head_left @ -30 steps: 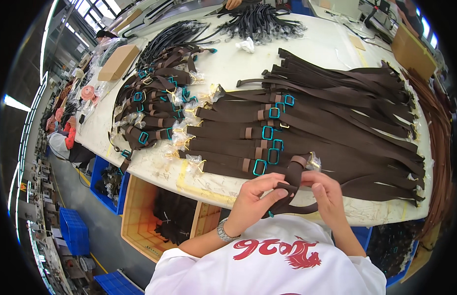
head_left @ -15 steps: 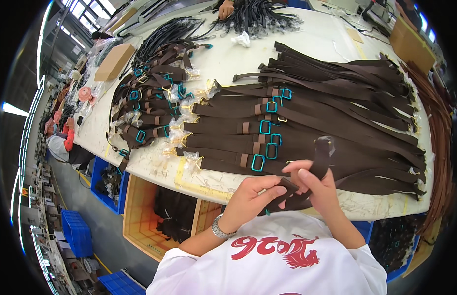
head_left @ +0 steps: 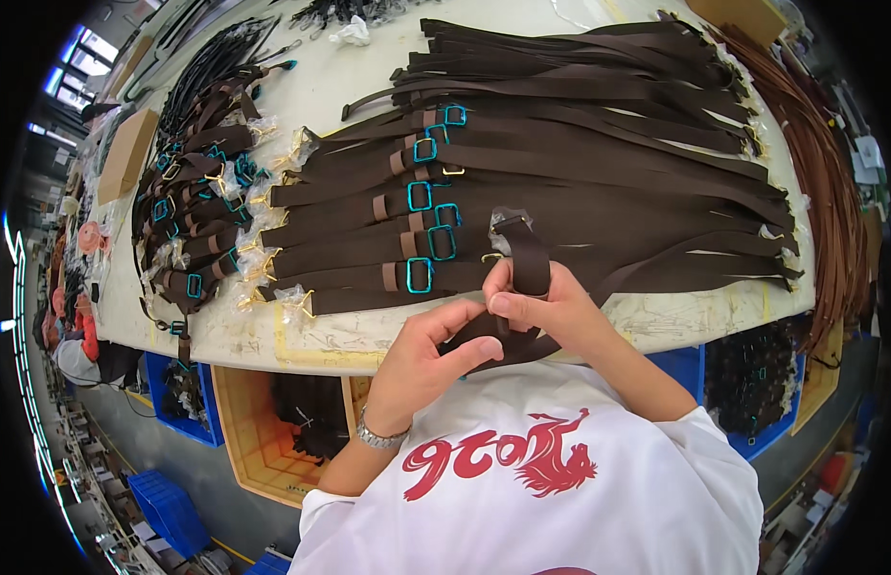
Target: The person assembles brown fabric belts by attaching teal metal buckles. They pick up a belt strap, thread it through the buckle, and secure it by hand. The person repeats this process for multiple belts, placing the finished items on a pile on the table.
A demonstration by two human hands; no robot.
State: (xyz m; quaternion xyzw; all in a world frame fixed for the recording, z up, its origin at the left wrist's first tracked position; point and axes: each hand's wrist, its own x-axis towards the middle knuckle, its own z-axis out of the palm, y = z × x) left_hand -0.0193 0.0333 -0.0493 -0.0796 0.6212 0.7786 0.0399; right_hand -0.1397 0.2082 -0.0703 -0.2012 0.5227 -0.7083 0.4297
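My right hand (head_left: pixel 551 311) grips a dark brown strap (head_left: pixel 529 261) whose looped end stands up above my fingers, with a bit of clear plastic at its tip. My left hand (head_left: pixel 428 356) pinches the lower part of the same strap just below and to the left. Both hands are at the near edge of the white table (head_left: pixel 350 340). Right behind them lies a broad row of brown straps with teal buckles (head_left: pixel 422 196) and tan loops.
A second pile of folded straps with teal buckles (head_left: pixel 192 230) lies at the left. A cardboard box (head_left: pixel 125 153) sits further left. Tan cords (head_left: pixel 829 192) hang at the right table edge. A yellow crate (head_left: pixel 263 431) and blue bins (head_left: pixel 172 513) stand below the table.
The strap end has been lifted upright in my right hand. My left hand has shifted lower along the strap, and the view has moved closer over the table.
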